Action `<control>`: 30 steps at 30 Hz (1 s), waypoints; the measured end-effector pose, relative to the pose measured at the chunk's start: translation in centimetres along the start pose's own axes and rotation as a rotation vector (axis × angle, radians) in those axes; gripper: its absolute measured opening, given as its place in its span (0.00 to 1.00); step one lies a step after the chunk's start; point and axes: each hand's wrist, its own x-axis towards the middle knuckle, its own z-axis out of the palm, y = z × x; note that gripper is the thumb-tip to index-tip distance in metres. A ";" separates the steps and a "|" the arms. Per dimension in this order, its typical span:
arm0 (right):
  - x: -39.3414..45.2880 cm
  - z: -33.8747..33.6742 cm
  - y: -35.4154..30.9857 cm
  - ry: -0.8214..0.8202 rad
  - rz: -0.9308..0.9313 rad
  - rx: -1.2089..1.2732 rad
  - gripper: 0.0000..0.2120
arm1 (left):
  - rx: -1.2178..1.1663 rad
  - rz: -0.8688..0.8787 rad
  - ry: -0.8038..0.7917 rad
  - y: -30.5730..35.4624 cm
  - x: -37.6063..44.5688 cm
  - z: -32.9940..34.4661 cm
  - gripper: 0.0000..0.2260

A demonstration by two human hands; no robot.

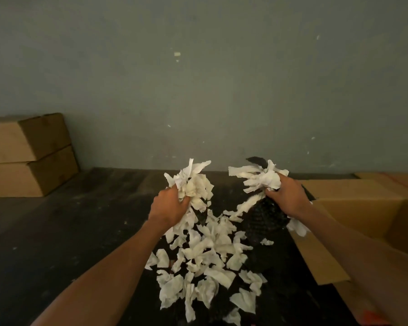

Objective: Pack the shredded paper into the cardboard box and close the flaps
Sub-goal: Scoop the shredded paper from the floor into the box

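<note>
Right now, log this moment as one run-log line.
phase: gathering | left hand: shut on shredded paper | right hand: shut on shredded paper | open box: at right, flaps open | loose pile remains

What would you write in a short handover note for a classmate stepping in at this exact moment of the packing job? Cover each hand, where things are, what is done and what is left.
Left hand: closed on a raised fistful of shredded paper.
Right hand: closed on another bunch of paper, plus some dark netted material hanging below it.
A loose pile of paper lies on the dark table in front.
The open cardboard box stands to the right, flaps up; little of its inside shows.
Done: two handfuls gathered.
Left: drop both into the box, scoop up the pile, fold the flaps shut.
Two closed boxes are stacked far left.
</note>
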 end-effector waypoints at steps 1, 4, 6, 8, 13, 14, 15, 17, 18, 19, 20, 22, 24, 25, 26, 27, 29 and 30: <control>-0.4 -1.0 0.2 0.015 -0.002 -0.002 0.25 | -0.008 0.014 -0.003 0.8 -0.1 0.2 0.16; -1.4 -3.9 1.5 0.050 -0.015 -0.025 0.22 | -0.025 0.061 -0.010 3.5 0.0 1.3 0.16; -1.7 -5.8 3.1 0.064 -0.010 -0.039 0.20 | -0.031 0.087 -0.011 5.6 0.2 2.3 0.17; -1.8 -7.6 5.1 0.065 -0.001 -0.044 0.20 | -0.047 0.114 -0.020 8.0 0.4 3.5 0.17; -1.2 -12.4 11.8 0.078 -0.001 -0.054 0.19 | -0.123 0.170 -0.029 15.3 1.4 8.2 0.16; -1.0 -13.4 13.3 0.069 -0.002 -0.060 0.20 | -0.134 0.177 -0.026 17.0 1.7 9.4 0.15; -0.7 -14.4 14.8 0.059 0.003 -0.076 0.20 | -0.138 0.175 -0.034 18.7 1.9 10.6 0.15; -0.1 -16.3 18.1 0.040 0.032 -0.100 0.22 | -0.145 0.181 -0.057 22.4 2.4 13.2 0.14; 0.4 -17.2 19.9 0.029 0.041 -0.106 0.23 | -0.151 0.182 -0.069 24.3 2.7 14.7 0.14; 0.9 -17.9 21.7 0.017 0.043 -0.121 0.23 | -0.162 0.171 -0.082 26.1 3.0 16.2 0.13; 1.3 -18.6 23.5 0.005 0.037 -0.140 0.22 | -0.183 0.172 -0.096 27.8 3.3 17.8 0.12; 2.2 -19.6 27.0 -0.027 0.044 -0.170 0.22 | -0.237 0.171 -0.128 31.2 3.5 21.1 0.11; 2.8 -20.2 30.1 -0.086 0.066 -0.210 0.25 | -0.281 0.139 -0.173 34.3 3.3 24.3 0.11; 3.1 -20.3 31.7 -0.123 0.090 -0.230 0.26 | -0.302 0.121 -0.194 35.7 3.2 26.0 0.12; 3.4 -20.3 33.4 -0.155 0.107 -0.243 0.27 | -0.320 0.110 -0.209 37.0 3.1 27.6 0.12; 3.7 -20.2 35.2 -0.187 0.126 -0.249 0.27 | -0.330 0.102 -0.232 38.1 3.1 29.3 0.13; 4.3 -19.7 38.9 -0.264 0.157 -0.259 0.27 | -0.360 0.106 -0.272 39.9 2.9 32.5 0.13; 4.5 -19.3 40.6 -0.303 0.174 -0.257 0.27 | -0.371 0.094 -0.287 40.6 2.6 33.8 0.13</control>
